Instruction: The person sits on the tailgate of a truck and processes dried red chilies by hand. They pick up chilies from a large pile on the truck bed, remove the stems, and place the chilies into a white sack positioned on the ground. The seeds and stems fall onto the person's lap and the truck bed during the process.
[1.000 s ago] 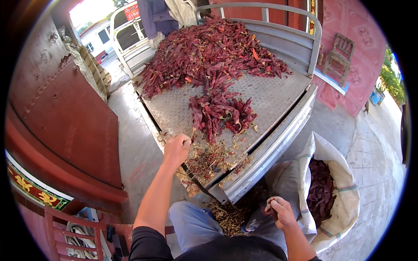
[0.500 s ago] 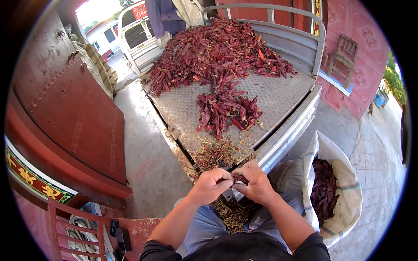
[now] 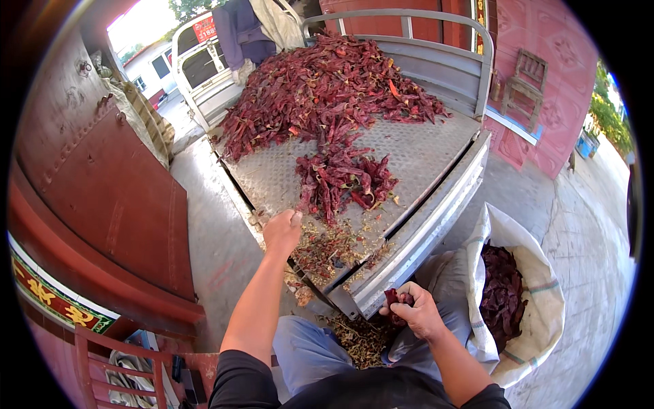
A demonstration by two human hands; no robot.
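My right hand (image 3: 417,312) is closed around dried red chili peppers (image 3: 391,298), low over my lap and just off the truck bed's near corner. My left hand (image 3: 283,233) is stretched forward over the bed's left edge, its fingers curled together; whatever they may hold is hidden. Just beyond and to the right of it lies a small heap of dried red chilies (image 3: 344,178) on the metal truck bed (image 3: 266,174). Stems and bits (image 3: 330,249) litter the bed's near end, beside my left wrist.
A large pile of dried chilies (image 3: 320,88) covers the back of the bed. To my right stands an open white sack (image 3: 538,313) with dark dried chilies (image 3: 503,296) inside. Plant scraps (image 3: 361,341) lie between my legs. A red chair (image 3: 122,371) stands at lower left.
My hands, together before, have parted. The left moved forward and left to the bed's edge; the right drew back and down, keeping chilies in its grip. The view has shifted slightly.
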